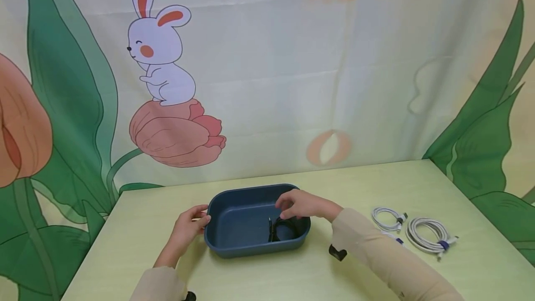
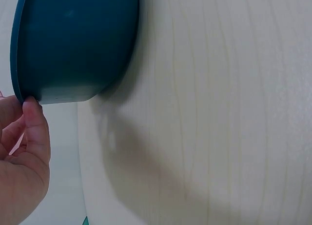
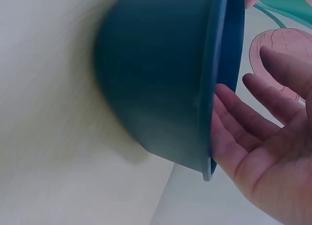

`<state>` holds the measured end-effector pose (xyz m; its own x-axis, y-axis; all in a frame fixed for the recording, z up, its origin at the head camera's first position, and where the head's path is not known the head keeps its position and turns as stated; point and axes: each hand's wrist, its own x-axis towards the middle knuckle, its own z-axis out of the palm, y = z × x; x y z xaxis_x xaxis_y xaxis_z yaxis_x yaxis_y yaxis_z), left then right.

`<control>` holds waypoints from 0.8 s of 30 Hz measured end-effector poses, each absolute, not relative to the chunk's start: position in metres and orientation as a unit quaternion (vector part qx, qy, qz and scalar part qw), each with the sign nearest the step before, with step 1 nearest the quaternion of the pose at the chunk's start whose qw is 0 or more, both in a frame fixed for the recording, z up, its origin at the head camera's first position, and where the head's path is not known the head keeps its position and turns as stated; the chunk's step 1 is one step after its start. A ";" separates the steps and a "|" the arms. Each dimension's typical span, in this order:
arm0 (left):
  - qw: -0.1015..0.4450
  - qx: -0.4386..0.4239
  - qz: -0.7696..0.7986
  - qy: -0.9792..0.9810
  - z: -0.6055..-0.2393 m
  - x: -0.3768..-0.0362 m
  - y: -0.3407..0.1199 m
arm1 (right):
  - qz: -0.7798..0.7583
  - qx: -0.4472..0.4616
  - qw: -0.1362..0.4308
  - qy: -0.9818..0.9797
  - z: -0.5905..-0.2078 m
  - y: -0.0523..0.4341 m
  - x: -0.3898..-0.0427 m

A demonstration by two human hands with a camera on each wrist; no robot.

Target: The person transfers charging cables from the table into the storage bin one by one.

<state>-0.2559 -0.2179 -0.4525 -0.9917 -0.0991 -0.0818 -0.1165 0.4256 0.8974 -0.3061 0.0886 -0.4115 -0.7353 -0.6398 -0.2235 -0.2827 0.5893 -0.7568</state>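
A dark blue oblong plastic basin stands on the table. Inside, toward its right end, lies a coiled black cable with a slim plug pointing up. My left hand pinches the basin's left rim between thumb and fingers, as the left wrist view also shows. Over the right end of the basin hovers my right hand, fingers loosely bent and holding nothing, right above the black cable. In the right wrist view its fingertips are at the rim, spread and relaxed.
Right of the basin lie a large coiled white cable with a blue strap and a smaller white coil. Another white cable is partly hidden by my right sleeve. Behind the pale table hangs a printed cloth.
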 end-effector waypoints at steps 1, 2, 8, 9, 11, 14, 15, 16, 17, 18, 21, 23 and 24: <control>0.008 -0.064 0.533 0.844 -0.452 -0.256 -0.218 | -0.367 -0.270 0.244 0.856 -0.411 0.089 -0.306; 0.009 -0.064 0.534 0.843 -0.452 -0.256 -0.217 | -0.368 -0.270 0.242 0.856 -0.410 0.090 -0.305; 0.011 -0.065 0.532 0.844 -0.451 -0.255 -0.217 | -0.382 -0.276 0.239 0.849 -0.406 0.096 -0.303; 0.011 -0.066 0.530 0.845 -0.450 -0.255 -0.217 | -0.385 -0.279 0.238 0.847 -0.405 0.097 -0.302; 0.011 -0.067 0.528 0.847 -0.450 -0.255 -0.216 | -0.389 -0.284 0.235 0.844 -0.405 0.100 -0.302; 0.013 -0.069 0.525 0.848 -0.449 -0.255 -0.216 | -0.391 -0.289 0.231 0.843 -0.404 0.104 -0.302; 0.014 -0.069 0.525 0.848 -0.450 -0.255 -0.216 | -0.390 -0.292 0.229 0.843 -0.403 0.105 -0.301; 0.014 -0.069 0.525 0.848 -0.450 -0.255 -0.216 | -0.389 -0.292 0.228 0.844 -0.401 0.106 -0.301; 0.014 -0.069 0.525 0.848 -0.451 -0.256 -0.216 | -0.389 -0.294 0.225 0.844 -0.400 0.108 -0.301; 0.014 -0.069 0.525 0.848 -0.451 -0.256 -0.216 | -0.388 -0.295 0.224 0.844 -0.398 0.109 -0.300; 0.015 -0.068 0.525 0.848 -0.452 -0.257 -0.217 | -0.389 -0.295 0.217 0.845 -0.393 0.114 -0.299; 0.015 -0.067 0.524 0.849 -0.452 -0.257 -0.217 | -0.389 -0.295 0.211 0.847 -0.393 0.118 -0.300; 0.015 -0.068 0.522 0.850 -0.451 -0.257 -0.217 | -0.389 -0.293 0.210 0.848 -0.392 0.120 -0.300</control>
<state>-0.2568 -0.2168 -0.4515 -0.9904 -0.0995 -0.0963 -0.1309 0.4460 0.8854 -0.2997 0.1199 -0.3918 -0.7396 -0.6608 -0.1279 -0.3336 0.5249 -0.7831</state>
